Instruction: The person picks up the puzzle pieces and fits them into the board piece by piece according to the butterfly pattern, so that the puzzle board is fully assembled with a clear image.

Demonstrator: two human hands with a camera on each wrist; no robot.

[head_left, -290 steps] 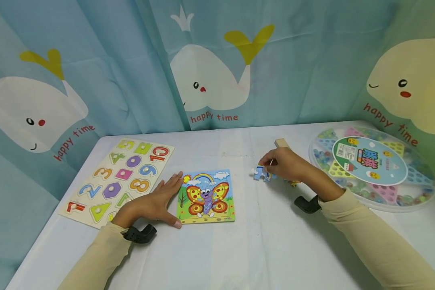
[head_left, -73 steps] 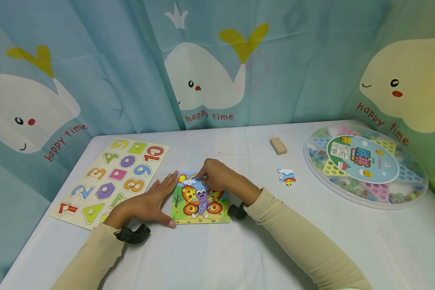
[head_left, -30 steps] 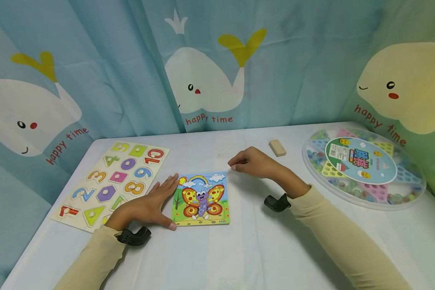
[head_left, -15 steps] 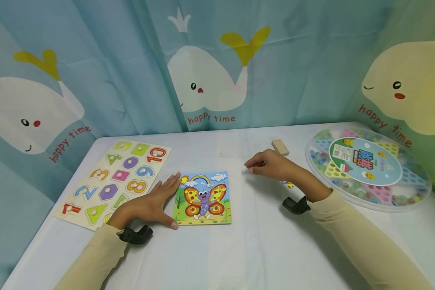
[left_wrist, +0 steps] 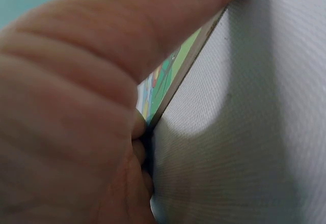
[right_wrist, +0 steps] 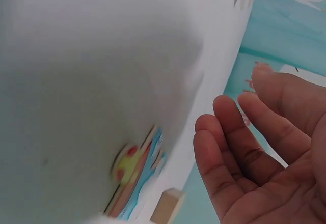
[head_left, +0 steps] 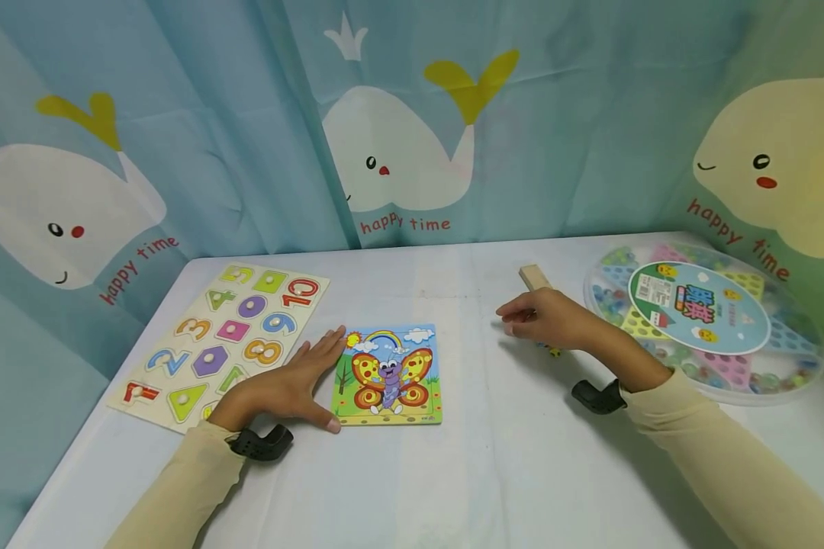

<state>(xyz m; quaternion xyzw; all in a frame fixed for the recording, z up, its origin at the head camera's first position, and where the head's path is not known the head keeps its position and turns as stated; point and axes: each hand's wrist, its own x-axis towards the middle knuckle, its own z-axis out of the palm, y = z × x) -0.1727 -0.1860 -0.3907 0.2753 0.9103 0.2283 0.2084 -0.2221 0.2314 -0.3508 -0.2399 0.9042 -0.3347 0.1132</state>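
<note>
A square butterfly jigsaw puzzle [head_left: 387, 377] lies on the white-covered table in the head view. My left hand [head_left: 288, 389] rests along its left side, fingers spread upward and thumb at the lower left corner. In the left wrist view the thumb crosses the puzzle's edge [left_wrist: 178, 76]. My right hand [head_left: 549, 320] hovers to the right of the puzzle, fingers loosely bent and holding nothing. Mostly hidden below it in the head view is a loose jigsaw piece [right_wrist: 137, 170], blue with a yellow-green, red-spotted knob, which shows in the right wrist view.
A small wooden block [head_left: 534, 277] lies behind the right hand. At far right sits a round clear marble game case [head_left: 790, 335]. A number-and-shape board [head_left: 220, 335] lies left, partly behind the left hand. A whale-print curtain [head_left: 275, 152] hangs behind the table.
Some 10 seconds ago my right hand pinched a blue rainbow piece at the right; later it pressed the puzzle's top. It has since lifted away and moved right. The left hand has stayed put.
</note>
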